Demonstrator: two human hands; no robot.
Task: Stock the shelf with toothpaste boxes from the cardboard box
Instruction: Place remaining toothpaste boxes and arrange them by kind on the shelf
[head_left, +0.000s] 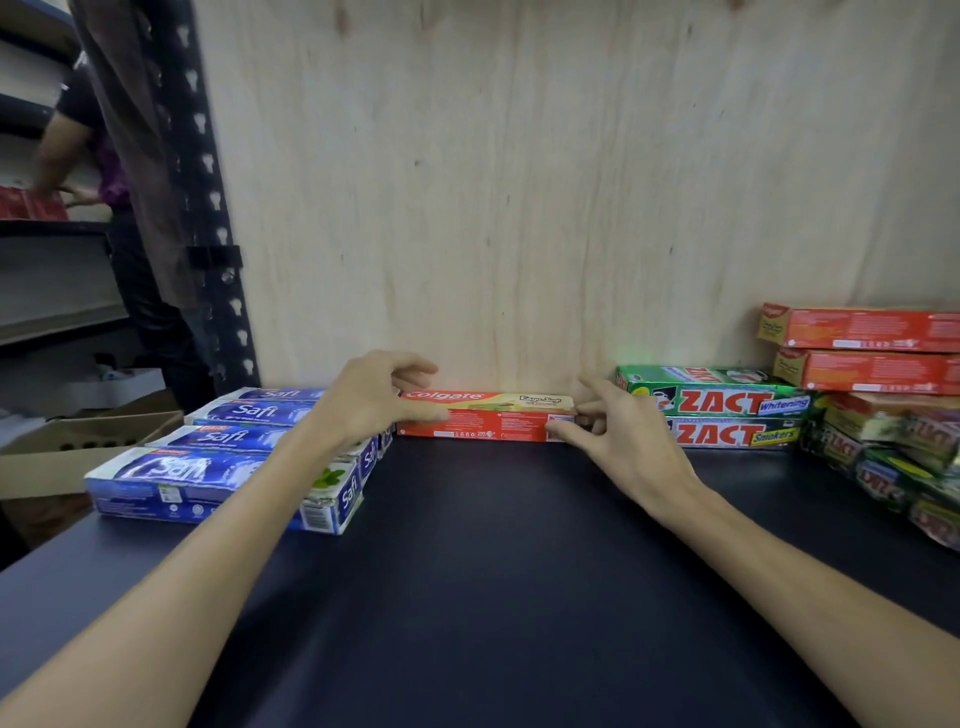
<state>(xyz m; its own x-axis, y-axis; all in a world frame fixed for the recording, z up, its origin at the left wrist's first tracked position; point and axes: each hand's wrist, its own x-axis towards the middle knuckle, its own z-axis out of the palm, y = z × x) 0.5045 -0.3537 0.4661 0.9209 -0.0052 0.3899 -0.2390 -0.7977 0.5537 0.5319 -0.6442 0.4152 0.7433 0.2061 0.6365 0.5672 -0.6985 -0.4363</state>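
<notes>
Colgate box (485, 423) lies flat against the back panel (519, 208), long axis left-right, between both hands. Left hand (376, 397) rests loosely curled at its left end; right hand (615, 431) seems to pinch its right end, equally near.

Bare shelf (493, 545) between Safi boxes (228, 467) and ZACT boxes (727, 410)

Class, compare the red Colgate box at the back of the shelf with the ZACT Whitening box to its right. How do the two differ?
The Colgate box is red and cream; the ZACT Whitening box is green. The Colgate box sits directly on the shelf; ZACT Whitening rests on the ZACT Smokers box. Both hands are at the Colgate box; none at ZACT. Both lie lengthwise against the back panel.
</notes>
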